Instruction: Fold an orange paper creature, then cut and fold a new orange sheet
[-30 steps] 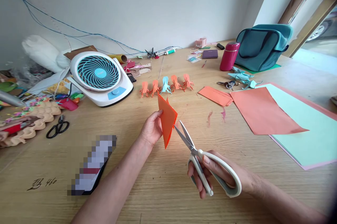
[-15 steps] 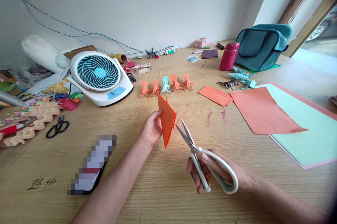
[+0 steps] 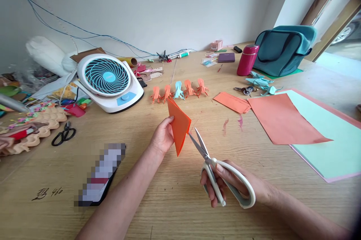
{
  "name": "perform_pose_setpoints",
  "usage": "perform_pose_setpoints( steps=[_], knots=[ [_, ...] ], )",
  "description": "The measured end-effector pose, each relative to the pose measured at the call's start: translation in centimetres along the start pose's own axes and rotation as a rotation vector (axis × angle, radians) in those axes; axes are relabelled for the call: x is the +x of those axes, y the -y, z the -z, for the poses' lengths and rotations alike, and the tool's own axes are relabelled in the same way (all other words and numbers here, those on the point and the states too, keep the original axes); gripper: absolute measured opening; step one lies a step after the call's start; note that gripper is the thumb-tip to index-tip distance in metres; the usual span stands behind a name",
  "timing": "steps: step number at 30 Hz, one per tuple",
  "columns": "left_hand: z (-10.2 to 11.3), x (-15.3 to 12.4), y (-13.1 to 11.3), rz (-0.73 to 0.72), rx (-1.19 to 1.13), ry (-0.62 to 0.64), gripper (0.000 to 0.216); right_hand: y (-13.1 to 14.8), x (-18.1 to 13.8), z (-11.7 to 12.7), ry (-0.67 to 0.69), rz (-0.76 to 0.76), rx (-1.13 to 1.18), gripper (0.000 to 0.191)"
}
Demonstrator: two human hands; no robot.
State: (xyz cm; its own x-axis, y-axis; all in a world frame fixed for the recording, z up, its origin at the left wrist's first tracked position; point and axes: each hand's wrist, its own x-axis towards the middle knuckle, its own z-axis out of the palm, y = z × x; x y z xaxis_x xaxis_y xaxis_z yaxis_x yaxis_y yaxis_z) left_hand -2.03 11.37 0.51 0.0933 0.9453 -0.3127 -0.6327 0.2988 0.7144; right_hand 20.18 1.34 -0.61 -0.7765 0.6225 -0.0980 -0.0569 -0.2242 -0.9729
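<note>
My left hand point(image 3: 163, 134) is closed on a folded piece of orange paper point(image 3: 179, 125), thumb on its near face and the other fingers hidden behind. The paper has several layers and is held upright above the table. In my right hand point(image 3: 222, 181) is a pair of scissors point(image 3: 207, 159) with white and grey handles. Their blades are parted, with the tips close to the paper's right edge; whether they touch it I cannot tell. Behind the paper stands a row of folded paper figures, several orange and one light blue figure point(image 3: 178, 90).
A white fan point(image 3: 108, 82) stands at the back left, with black scissors point(image 3: 64, 134) and a phone point(image 3: 101, 176) nearer. To the right lie orange paper strips point(image 3: 231, 102), large coloured sheets point(image 3: 287, 119), keys point(image 3: 246, 90), a pink bottle point(image 3: 247, 60) and a teal bag point(image 3: 284, 52).
The folded orange paper has turned slightly, showing more of its broad face, and its right edge is nearer the scissor tips. The view has shifted slightly. Both hands keep their hold.
</note>
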Motion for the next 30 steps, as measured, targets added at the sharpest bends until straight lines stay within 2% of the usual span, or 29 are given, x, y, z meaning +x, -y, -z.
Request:
perform_pose_setpoints(
  steps=[13,19,30],
  knots=[
    [0.2,0.0,0.4,0.009,0.080,0.061,0.023,-0.2,0.0,0.3,-0.045,0.022,0.004,0.053],
    [0.5,0.0,0.7,-0.092,0.193,0.116,0.019,0.1,-0.1,0.5,-0.087,0.030,0.005,0.053],
    [0.6,0.0,0.3,-0.152,0.344,0.202,0.028,0.6,-0.1,0.7,-0.166,0.005,-0.037,0.056]
  ],
)
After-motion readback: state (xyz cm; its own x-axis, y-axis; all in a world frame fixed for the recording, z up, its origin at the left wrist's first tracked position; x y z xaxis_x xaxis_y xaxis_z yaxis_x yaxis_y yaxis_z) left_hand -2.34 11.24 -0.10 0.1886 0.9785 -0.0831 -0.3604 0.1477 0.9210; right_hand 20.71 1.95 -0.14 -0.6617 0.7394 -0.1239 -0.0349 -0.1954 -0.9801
